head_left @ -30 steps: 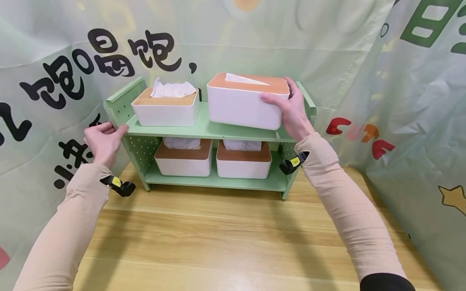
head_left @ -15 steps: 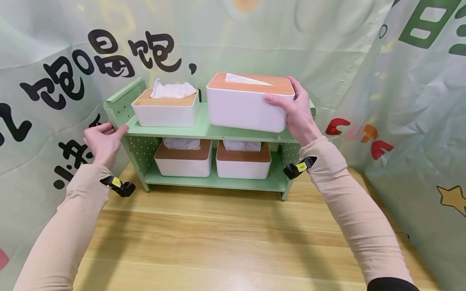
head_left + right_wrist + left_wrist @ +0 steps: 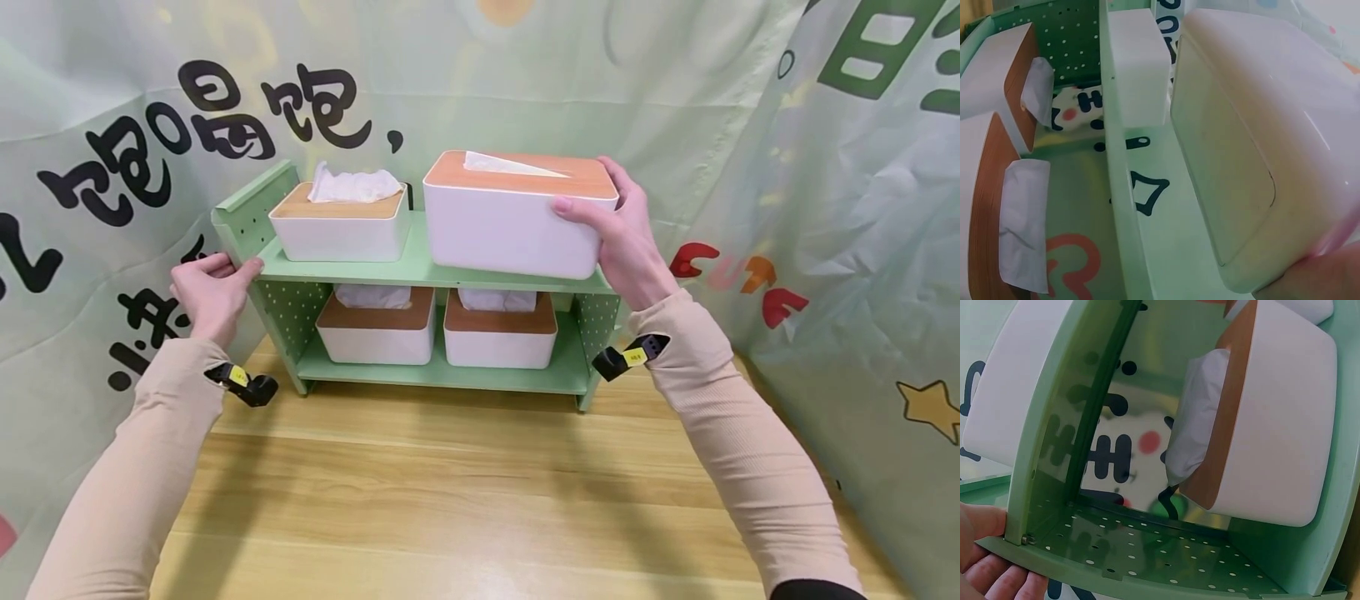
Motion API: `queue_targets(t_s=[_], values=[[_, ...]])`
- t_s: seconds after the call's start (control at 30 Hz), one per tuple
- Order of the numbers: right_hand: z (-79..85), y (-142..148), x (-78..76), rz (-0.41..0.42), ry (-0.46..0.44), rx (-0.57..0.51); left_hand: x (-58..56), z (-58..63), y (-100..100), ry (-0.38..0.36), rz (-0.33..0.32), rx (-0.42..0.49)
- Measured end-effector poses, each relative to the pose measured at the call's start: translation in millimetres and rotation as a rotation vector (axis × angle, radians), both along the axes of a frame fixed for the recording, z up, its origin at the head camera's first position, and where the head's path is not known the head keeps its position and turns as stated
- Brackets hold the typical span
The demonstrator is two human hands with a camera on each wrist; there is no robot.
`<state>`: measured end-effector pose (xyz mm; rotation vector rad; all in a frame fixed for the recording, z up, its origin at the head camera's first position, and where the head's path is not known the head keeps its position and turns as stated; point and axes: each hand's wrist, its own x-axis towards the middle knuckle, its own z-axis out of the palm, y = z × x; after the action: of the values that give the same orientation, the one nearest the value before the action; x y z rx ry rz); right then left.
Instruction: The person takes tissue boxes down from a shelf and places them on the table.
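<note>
My right hand (image 3: 630, 237) grips a white tissue box (image 3: 517, 229) with a wooden lid by its right end, thumb on the front face. That box is raised above the upper board of a green two-tier shelf (image 3: 442, 387), slightly tilted, and its underside shows in the right wrist view. At the shelf's left side panel, my left hand (image 3: 213, 296) pinches the front edge where the upper board meets it. A second tissue box (image 3: 341, 237) sits at the upper left. Below stand two more, a left one (image 3: 375, 343) and a right one (image 3: 501, 348), tissue showing on both.
The shelf stands on a wood-grain table (image 3: 450, 500). Behind and to the right hangs a printed fabric backdrop (image 3: 675, 75), close to the shelf's back. A perforated side panel (image 3: 1147, 550) shows in the left wrist view.
My right hand has drawn the tissue box nearer and slightly to the right, and it looks larger. The left hand keeps its place on the shelf.
</note>
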<state>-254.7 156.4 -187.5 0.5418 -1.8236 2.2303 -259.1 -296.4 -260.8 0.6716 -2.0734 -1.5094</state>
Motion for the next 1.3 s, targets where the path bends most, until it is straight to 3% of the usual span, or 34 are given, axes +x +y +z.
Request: queue_targets(t_s=[0.53,1.3], values=[[3.4,8,23.8,0.018,0.003,-0.003,0.9,-0.7,-1,0.011,-0.003,-0.007],[-14.4,33,51.5,0.01,0.031,0.007,-0.2,-1.5,-2,0.025,-0.004,-0.023]])
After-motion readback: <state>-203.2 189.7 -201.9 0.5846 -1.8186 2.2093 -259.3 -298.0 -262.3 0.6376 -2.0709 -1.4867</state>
